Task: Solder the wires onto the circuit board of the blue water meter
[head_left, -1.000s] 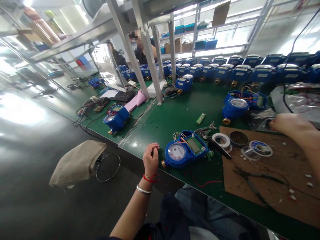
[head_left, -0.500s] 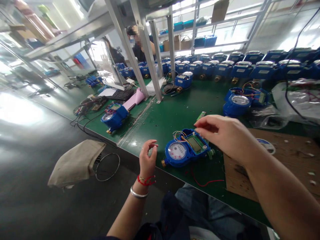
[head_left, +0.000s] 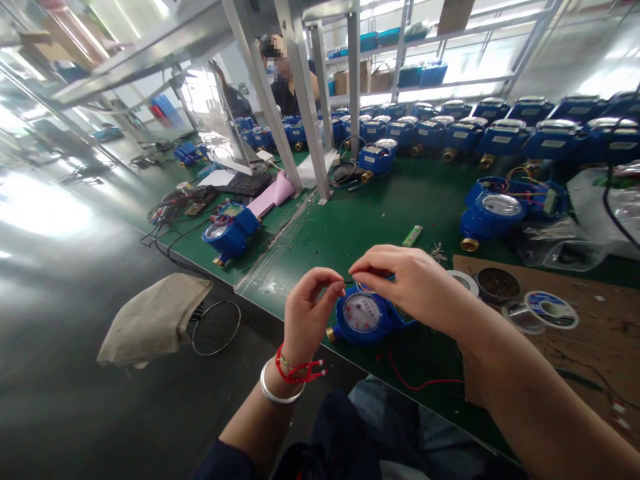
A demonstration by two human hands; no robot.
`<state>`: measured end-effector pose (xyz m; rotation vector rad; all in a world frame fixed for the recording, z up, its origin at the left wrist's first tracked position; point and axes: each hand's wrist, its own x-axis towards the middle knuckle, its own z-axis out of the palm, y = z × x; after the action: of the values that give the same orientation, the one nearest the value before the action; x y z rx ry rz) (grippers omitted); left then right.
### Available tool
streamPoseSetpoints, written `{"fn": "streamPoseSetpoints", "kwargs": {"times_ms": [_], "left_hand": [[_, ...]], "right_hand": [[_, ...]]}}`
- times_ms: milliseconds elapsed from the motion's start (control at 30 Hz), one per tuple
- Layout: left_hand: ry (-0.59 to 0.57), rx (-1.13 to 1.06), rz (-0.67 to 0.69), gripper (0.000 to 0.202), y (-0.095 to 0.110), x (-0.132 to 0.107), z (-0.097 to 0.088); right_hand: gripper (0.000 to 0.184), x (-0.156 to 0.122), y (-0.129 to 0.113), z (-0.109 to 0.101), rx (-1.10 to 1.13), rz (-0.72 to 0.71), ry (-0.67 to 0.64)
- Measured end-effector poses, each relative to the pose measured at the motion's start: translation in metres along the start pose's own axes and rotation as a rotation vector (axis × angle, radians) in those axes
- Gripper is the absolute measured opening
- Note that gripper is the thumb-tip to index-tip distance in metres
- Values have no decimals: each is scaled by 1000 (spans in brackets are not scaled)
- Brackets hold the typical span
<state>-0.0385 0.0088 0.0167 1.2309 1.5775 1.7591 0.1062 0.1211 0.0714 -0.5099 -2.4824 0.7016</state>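
A blue water meter (head_left: 361, 313) with a round dial and a brass fitting lies near the bench edge. My left hand (head_left: 311, 307), with a red cord and a silver bangle at the wrist, is pinched just left of the meter's top. My right hand (head_left: 407, 277) reaches over the meter, thumb and finger also pinched, and covers most of its display. The two sets of fingertips nearly meet above the dial. Something thin and dark may be between them, too small to make out. A red wire (head_left: 425, 383) lies in front of the meter.
On the right, a brown board (head_left: 595, 347) carries a solder spool (head_left: 557, 310) and a round dark tin (head_left: 497, 283). An opened meter (head_left: 495, 207) stands behind it, another meter (head_left: 230, 227) to the left. Rows of meters (head_left: 505, 133) line the back. A person (head_left: 287, 93) is beyond the posts.
My right hand has moved left from the display's far corner across the meter. My left hand has moved in toward it, and its fingers have closed to a pinch.
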Motion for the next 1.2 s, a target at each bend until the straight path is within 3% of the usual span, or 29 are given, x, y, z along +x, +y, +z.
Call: {"fn": "streamPoseSetpoints", "kwargs": {"times_ms": [100, 267, 433, 733, 1200], "left_hand": [[59, 48, -58, 14, -8, 6, 1], [87, 129, -104, 17, -25, 12, 4], [88, 151, -142, 16, -32, 13, 8], [61, 85, -180, 16, -30, 15, 16], [41, 52, -154, 14, -29, 17, 16]], "right_hand": [[17, 3, 26, 3, -158, 44, 80], [17, 5, 52, 25, -261, 80, 4], [14, 6, 51, 37, -197, 69, -12], [11, 2, 50, 24, -139, 85, 89], [10, 2, 45, 27, -141, 83, 86]]}}
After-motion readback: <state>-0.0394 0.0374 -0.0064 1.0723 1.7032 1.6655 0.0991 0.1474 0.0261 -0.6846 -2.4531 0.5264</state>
